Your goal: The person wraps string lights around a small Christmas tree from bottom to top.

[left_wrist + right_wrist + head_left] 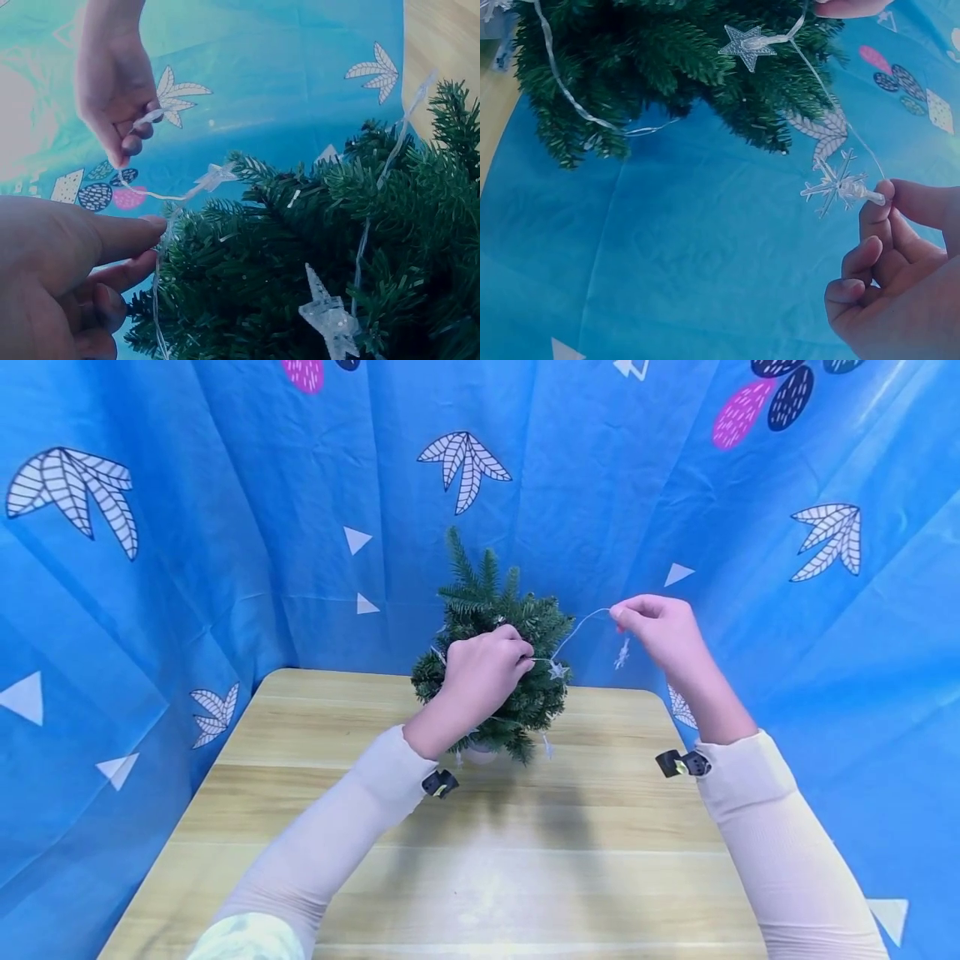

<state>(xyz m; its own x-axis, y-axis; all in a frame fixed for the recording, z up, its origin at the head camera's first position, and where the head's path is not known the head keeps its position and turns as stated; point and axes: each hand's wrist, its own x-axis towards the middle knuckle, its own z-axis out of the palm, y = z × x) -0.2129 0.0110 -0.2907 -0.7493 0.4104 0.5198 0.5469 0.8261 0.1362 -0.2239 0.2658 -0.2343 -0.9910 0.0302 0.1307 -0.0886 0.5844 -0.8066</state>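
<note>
A small artificial Christmas tree (536, 622) stands toward the far edge of the table, with a clear string of lights (574, 97) draped round its branches. In front of the tree, my left hand (486, 670) pinches the light string between thumb and forefinger. Off to the tree's right, my right hand (660, 622) pinches the same string near a snowflake ornament (836, 184), which hangs from it. Between the two hands the wire sags in a loose curve, with a star ornament (747, 48) on it. Another star (330, 319) lies against the needles in the left wrist view.
The light wood table (300, 727) carries the tree, whose pale base (480, 755) is partly hidden behind branches. A blue patterned curtain (322, 552) hangs close behind the table and along both sides. Both wrists wear small black cameras (440, 783).
</note>
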